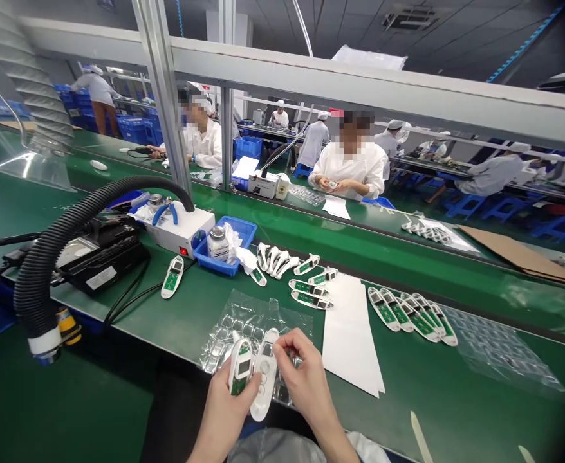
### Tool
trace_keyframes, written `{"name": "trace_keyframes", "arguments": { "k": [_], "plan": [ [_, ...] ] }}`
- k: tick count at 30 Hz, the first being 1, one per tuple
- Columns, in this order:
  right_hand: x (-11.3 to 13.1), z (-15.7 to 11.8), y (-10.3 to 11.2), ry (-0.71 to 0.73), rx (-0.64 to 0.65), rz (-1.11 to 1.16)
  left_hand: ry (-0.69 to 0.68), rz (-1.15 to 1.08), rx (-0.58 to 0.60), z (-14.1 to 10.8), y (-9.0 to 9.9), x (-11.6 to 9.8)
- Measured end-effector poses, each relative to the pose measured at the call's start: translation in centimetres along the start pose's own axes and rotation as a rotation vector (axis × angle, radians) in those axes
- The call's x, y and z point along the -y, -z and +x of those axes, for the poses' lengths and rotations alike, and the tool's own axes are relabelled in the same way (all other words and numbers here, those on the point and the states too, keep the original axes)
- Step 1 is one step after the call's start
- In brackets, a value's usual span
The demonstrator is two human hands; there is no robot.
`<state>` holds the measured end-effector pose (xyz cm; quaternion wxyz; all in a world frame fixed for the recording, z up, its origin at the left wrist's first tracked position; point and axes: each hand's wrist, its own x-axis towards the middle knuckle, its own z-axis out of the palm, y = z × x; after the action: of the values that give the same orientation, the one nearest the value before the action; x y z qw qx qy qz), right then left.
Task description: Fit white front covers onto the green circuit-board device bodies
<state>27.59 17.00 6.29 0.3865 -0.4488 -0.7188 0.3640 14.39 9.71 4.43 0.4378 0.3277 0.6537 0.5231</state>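
Blue stools (499, 202) stand on green floor (84, 402) beneath a panelled ceiling (350, 24).

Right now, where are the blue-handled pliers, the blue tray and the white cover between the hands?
Blue-handled pliers (159, 215): head view, on one handle.
Blue tray (213, 264): head view, front wall.
White cover (266, 378): head view, near its middle.

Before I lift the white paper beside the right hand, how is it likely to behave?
The white paper looks thin and flat, so it will probably be light and floppy. A second edge shows at its lower corner, so two sheets might slide apart. A shell seems to overlap its left edge and could shift.
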Motion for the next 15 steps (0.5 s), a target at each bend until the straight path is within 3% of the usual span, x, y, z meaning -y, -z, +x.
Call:
{"name": "trace_keyframes", "arguments": {
  "k": [7, 15],
  "plan": [
    [0.5, -0.3, -0.2, -0.059, 0.033, 0.012, 0.019, 0.004, 0.012, 0.0, 0.3, 0.8],
    [0.9, -1.3, -1.0, -0.125, 0.084, 0.083, -0.017, -0.029, 0.010, -1.1, 0.9, -0.7]
  ]
}}
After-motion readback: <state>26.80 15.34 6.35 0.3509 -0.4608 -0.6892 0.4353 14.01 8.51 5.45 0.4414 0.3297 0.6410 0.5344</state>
